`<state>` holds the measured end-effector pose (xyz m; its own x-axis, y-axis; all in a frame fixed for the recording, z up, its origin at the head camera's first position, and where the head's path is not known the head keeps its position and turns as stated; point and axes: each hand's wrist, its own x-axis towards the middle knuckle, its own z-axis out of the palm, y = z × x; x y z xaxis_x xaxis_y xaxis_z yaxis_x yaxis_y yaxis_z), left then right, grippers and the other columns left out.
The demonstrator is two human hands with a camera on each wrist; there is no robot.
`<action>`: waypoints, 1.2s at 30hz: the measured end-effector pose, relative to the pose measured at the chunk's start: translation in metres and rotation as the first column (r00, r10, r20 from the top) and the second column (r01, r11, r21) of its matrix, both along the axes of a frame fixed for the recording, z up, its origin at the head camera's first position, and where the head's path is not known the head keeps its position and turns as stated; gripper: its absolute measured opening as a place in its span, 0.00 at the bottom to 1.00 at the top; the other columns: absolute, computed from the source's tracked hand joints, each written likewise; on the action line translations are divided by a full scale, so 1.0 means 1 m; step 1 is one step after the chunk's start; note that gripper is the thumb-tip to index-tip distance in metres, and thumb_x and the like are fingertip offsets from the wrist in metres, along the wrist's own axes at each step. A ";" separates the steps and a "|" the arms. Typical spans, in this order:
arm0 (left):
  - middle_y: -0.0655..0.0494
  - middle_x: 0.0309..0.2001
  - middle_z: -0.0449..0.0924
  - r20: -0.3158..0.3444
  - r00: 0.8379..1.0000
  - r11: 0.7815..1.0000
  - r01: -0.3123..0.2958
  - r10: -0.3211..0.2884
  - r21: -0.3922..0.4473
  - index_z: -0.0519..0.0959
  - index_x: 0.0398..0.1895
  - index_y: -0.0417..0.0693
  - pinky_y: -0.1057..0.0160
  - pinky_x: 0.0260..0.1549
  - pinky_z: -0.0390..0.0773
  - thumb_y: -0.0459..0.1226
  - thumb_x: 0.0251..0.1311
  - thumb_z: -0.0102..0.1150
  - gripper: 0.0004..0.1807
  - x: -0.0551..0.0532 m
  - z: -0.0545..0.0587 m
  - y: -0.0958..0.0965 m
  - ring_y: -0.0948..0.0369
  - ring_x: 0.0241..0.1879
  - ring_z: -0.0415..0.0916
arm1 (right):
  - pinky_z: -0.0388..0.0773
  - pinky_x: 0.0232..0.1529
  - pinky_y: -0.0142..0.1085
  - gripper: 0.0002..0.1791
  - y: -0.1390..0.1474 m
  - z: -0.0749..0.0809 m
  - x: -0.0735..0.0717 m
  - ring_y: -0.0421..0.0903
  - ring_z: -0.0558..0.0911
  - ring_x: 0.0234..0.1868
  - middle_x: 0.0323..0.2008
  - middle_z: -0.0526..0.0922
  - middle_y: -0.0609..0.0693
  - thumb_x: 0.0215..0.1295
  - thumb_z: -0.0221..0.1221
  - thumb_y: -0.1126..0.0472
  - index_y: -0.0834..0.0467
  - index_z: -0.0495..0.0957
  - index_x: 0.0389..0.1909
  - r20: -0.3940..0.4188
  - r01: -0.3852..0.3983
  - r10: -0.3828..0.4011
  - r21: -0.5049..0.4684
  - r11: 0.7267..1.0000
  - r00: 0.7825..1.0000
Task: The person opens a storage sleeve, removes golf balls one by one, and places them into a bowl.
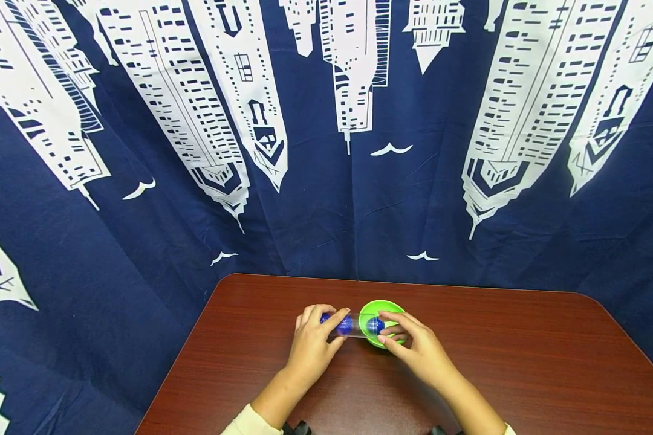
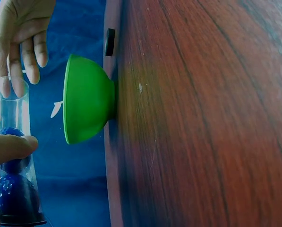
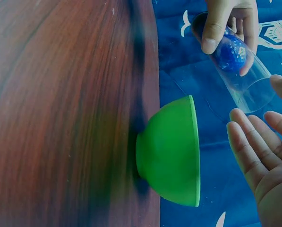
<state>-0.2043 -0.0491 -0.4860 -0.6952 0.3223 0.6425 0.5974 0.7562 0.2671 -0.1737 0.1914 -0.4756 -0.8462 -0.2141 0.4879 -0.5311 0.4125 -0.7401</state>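
My left hand holds a clear tube lying sideways above a green bowl, its thumb across the wall. Dark blue balls sit inside, near the tube's black end. My right hand is at the other, uncovered end, fingers fairly straight and spread around the rim in the right wrist view. From the head, another blue ball shows at that end between the right thumb and fingers; whether they touch it I cannot tell. The bowl stands upright on the table, partly hidden by tube and hand.
The brown wooden table ends at a rounded far edge. Behind it hangs a navy cloth printed with white buildings and birds. A small black object stands near the table's edge beyond the bowl in the left wrist view.
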 end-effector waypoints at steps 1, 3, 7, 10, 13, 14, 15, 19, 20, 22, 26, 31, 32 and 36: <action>0.58 0.51 0.78 -0.003 1.000 1.000 0.002 -0.002 -0.007 0.83 0.58 0.65 0.50 0.57 0.72 0.41 0.49 0.79 0.29 0.000 0.000 0.000 0.56 0.55 0.72 | 0.86 0.42 0.33 0.23 0.000 -0.001 0.001 0.44 0.88 0.42 0.52 0.84 0.59 0.64 0.68 0.63 0.61 0.78 0.60 0.012 0.001 -0.001 -0.007 1.000 1.000; 0.58 0.52 0.78 -0.008 1.000 1.000 0.003 -0.003 -0.022 0.83 0.58 0.65 0.49 0.58 0.72 0.41 0.49 0.79 0.29 0.001 0.000 0.000 0.56 0.56 0.72 | 0.85 0.43 0.32 0.23 -0.001 -0.002 0.002 0.45 0.88 0.43 0.53 0.84 0.60 0.64 0.68 0.62 0.60 0.78 0.60 0.038 0.003 -0.002 -0.012 1.000 0.999; 0.58 0.53 0.78 -0.021 1.000 0.999 0.000 -0.001 -0.053 0.83 0.58 0.64 0.49 0.60 0.71 0.40 0.48 0.79 0.30 0.002 0.001 0.001 0.55 0.58 0.71 | 0.85 0.45 0.32 0.24 -0.002 -0.004 0.004 0.44 0.88 0.45 0.54 0.83 0.60 0.64 0.68 0.61 0.56 0.78 0.61 0.090 0.006 -0.003 -0.033 0.999 0.996; 0.58 0.53 0.78 -0.044 0.999 0.997 -0.002 -0.001 -0.077 0.83 0.57 0.64 0.49 0.61 0.70 0.39 0.47 0.80 0.30 0.002 0.002 0.001 0.55 0.58 0.71 | 0.85 0.45 0.31 0.24 -0.004 -0.006 0.004 0.41 0.87 0.46 0.54 0.82 0.60 0.64 0.68 0.61 0.55 0.77 0.61 0.107 0.004 0.001 -0.046 0.999 0.994; 0.59 0.53 0.78 -0.072 0.997 0.995 -0.002 -0.005 -0.098 0.83 0.57 0.63 0.50 0.61 0.70 0.38 0.46 0.80 0.31 0.002 0.003 0.000 0.55 0.58 0.71 | 0.85 0.45 0.31 0.23 -0.005 -0.008 0.004 0.39 0.87 0.46 0.55 0.81 0.61 0.65 0.68 0.61 0.55 0.77 0.60 0.125 -0.006 0.014 -0.071 0.997 0.992; 0.59 0.53 0.78 -0.080 0.997 0.994 -0.002 -0.006 -0.105 0.83 0.57 0.63 0.50 0.62 0.69 0.38 0.46 0.80 0.31 0.002 0.004 0.000 0.55 0.58 0.71 | 0.85 0.45 0.31 0.23 -0.006 -0.009 0.004 0.38 0.87 0.46 0.56 0.80 0.62 0.65 0.68 0.60 0.55 0.77 0.60 0.134 -0.009 0.020 -0.079 0.997 0.991; 0.59 0.53 0.78 -0.086 0.996 0.994 -0.004 -0.005 -0.113 0.83 0.58 0.64 0.50 0.62 0.69 0.38 0.46 0.80 0.31 0.002 0.004 0.000 0.55 0.58 0.71 | 0.85 0.46 0.30 0.23 -0.006 -0.009 0.004 0.38 0.87 0.46 0.57 0.80 0.62 0.64 0.68 0.60 0.54 0.77 0.60 0.146 -0.011 0.024 -0.089 0.996 0.989; 0.59 0.53 0.78 -0.093 0.996 0.992 -0.004 -0.008 -0.130 0.82 0.58 0.64 0.50 0.63 0.68 0.37 0.46 0.79 0.32 0.001 0.005 -0.001 0.55 0.59 0.71 | 0.85 0.46 0.30 0.24 -0.007 -0.009 0.004 0.36 0.87 0.47 0.58 0.79 0.63 0.65 0.67 0.60 0.58 0.76 0.60 0.175 -0.023 0.042 -0.113 0.993 0.984; 0.59 0.53 0.78 -0.094 0.996 0.991 -0.004 -0.009 -0.132 0.82 0.58 0.64 0.50 0.63 0.68 0.37 0.46 0.79 0.32 0.001 0.006 -0.001 0.55 0.59 0.71 | 0.85 0.46 0.30 0.24 -0.007 -0.009 0.004 0.36 0.87 0.47 0.58 0.79 0.63 0.65 0.67 0.59 0.59 0.76 0.61 0.183 -0.025 0.047 -0.120 0.992 0.982; 0.58 0.53 0.78 -0.097 0.995 0.991 -0.002 -0.012 -0.133 0.83 0.58 0.63 0.50 0.63 0.68 0.36 0.46 0.78 0.31 0.000 0.007 -0.002 0.55 0.58 0.71 | 0.84 0.46 0.30 0.25 -0.007 -0.010 0.004 0.36 0.87 0.47 0.59 0.78 0.64 0.65 0.67 0.60 0.62 0.75 0.61 0.199 -0.030 0.057 -0.137 0.990 0.978; 0.58 0.53 0.79 -0.102 0.995 0.991 0.004 -0.017 -0.132 0.83 0.57 0.62 0.50 0.62 0.68 0.36 0.47 0.77 0.30 0.000 0.008 -0.002 0.55 0.58 0.72 | 0.84 0.46 0.30 0.26 -0.006 -0.012 0.003 0.37 0.87 0.48 0.60 0.77 0.66 0.67 0.66 0.61 0.65 0.73 0.62 0.218 -0.050 0.088 -0.175 0.983 0.972; 0.58 0.54 0.78 -0.089 0.996 0.991 0.012 -0.023 -0.131 0.83 0.57 0.61 0.50 0.63 0.68 0.37 0.49 0.78 0.29 0.001 0.009 -0.002 0.55 0.58 0.71 | 0.84 0.47 0.29 0.24 -0.004 -0.014 0.002 0.37 0.87 0.49 0.59 0.78 0.66 0.68 0.64 0.62 0.65 0.73 0.62 0.206 -0.072 0.111 -0.191 0.979 0.972; 0.58 0.54 0.78 -0.088 0.996 0.992 0.013 -0.024 -0.129 0.83 0.57 0.61 0.50 0.63 0.68 0.38 0.48 0.78 0.29 0.001 0.009 -0.002 0.55 0.58 0.71 | 0.84 0.47 0.29 0.24 -0.004 -0.014 0.002 0.37 0.87 0.48 0.59 0.79 0.65 0.68 0.64 0.62 0.64 0.73 0.62 0.205 -0.072 0.112 -0.194 0.978 0.972; 0.58 0.54 0.78 -0.101 0.994 0.994 0.018 -0.030 -0.112 0.83 0.57 0.62 0.50 0.62 0.68 0.37 0.46 0.79 0.30 0.000 0.007 -0.002 0.56 0.58 0.71 | 0.84 0.46 0.29 0.24 -0.004 -0.014 0.003 0.37 0.86 0.48 0.56 0.79 0.65 0.68 0.64 0.63 0.64 0.73 0.62 0.208 -0.069 0.112 -0.205 0.976 0.972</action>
<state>-0.2038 -0.0506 -0.4785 -0.6188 0.4113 0.6693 0.6355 0.7629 0.1187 -0.1708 0.1876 -0.4891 -0.9179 -0.2133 0.3347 -0.3771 0.2059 -0.9030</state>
